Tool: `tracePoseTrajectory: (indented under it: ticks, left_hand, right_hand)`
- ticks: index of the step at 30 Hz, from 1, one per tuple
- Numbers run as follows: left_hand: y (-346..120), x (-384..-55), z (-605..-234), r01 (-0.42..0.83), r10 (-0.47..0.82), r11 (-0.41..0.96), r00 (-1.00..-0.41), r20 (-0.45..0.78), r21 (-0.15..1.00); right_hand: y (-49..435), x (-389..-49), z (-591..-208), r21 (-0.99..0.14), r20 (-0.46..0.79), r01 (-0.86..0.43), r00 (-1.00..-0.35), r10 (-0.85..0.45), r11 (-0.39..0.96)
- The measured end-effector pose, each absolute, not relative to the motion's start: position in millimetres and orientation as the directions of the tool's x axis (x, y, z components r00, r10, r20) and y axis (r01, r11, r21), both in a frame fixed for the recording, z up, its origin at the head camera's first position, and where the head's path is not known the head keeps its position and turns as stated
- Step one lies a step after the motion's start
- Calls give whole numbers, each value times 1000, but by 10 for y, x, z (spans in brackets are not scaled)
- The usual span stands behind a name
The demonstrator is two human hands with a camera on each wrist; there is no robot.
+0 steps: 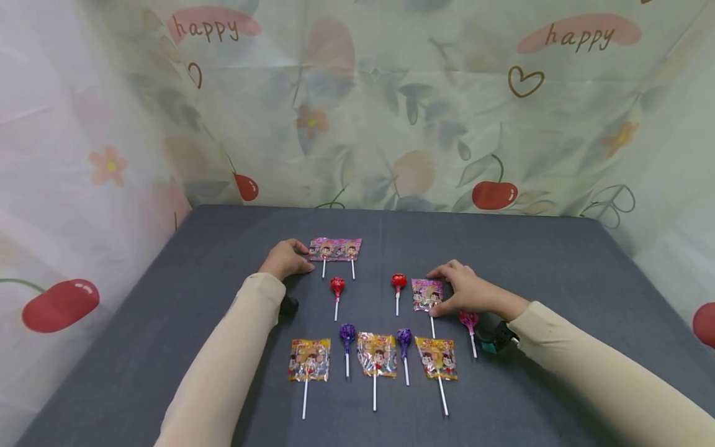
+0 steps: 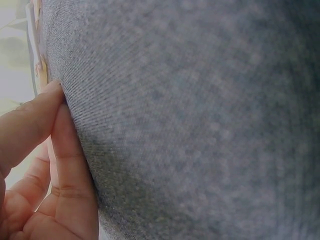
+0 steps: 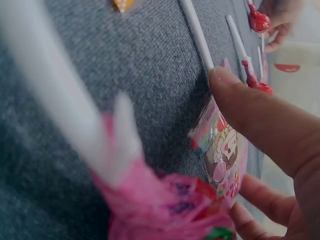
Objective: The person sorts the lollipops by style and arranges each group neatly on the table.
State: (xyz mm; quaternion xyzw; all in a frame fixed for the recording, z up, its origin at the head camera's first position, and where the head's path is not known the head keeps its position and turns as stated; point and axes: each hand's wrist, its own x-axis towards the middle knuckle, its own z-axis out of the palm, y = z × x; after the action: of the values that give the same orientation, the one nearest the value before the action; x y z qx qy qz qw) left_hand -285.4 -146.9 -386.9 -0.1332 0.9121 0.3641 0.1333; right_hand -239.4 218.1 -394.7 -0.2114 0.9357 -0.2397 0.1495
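Note:
My left hand [image 1: 287, 259] rests on the table at the back, fingertips right at the left edge of two pink flat-wrapped lollipops [image 1: 336, 249] lying side by side. In the left wrist view its thumb and fingers [image 2: 72, 145] touch the dark cloth, a white stick beyond them. My right hand [image 1: 466, 290] spans another pink flat-wrapped lollipop [image 1: 427, 294], gripping it with the thumb by the stick and the fingers at the wrapper's far edge. Under that wrist lies a round pink lollipop [image 1: 468, 320], large in the right wrist view. Two red lollipops [image 1: 337, 285] lie between the hands.
Nearer the front, three yellow flat-wrapped lollipops [image 1: 310, 359] alternate with two purple round ones [image 1: 347, 333], sticks toward me. All lie on a dark grey table [image 1: 184, 310]. A printed curtain [image 1: 368, 112] hangs behind and at both sides.

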Motion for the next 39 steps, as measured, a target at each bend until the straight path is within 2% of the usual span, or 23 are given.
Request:
tracePoseTrajectory:
  ticks: [7,15,22,30,39]
  left_hand:
    - [-1485,-2865,-3895,-315,-132,704,-939,-318,637]
    - [-1483,-2864,-3907,-321,-134,696,-937,-323,642]
    - [-1480,-2859,-3893,-330,-137,686,-934,-330,649]
    - [-1475,-2876,-3913,-348,-148,680,-927,-344,645]
    - [-1479,-2869,-3911,-348,-148,680,-927,-344,645]
  right_hand:
    - [2130,-2409,-3932,-480,-163,-297,-894,-417,825]
    - [2143,-2406,-3880,-595,-143,-225,-915,-377,771]
    - [2124,-2414,-3789,-640,-69,-227,-934,-349,734]
    - [2066,-2403,-3727,-761,-44,-188,-940,-338,621]
    - [1982,-2411,-3526,-802,25,-198,-954,-299,564]
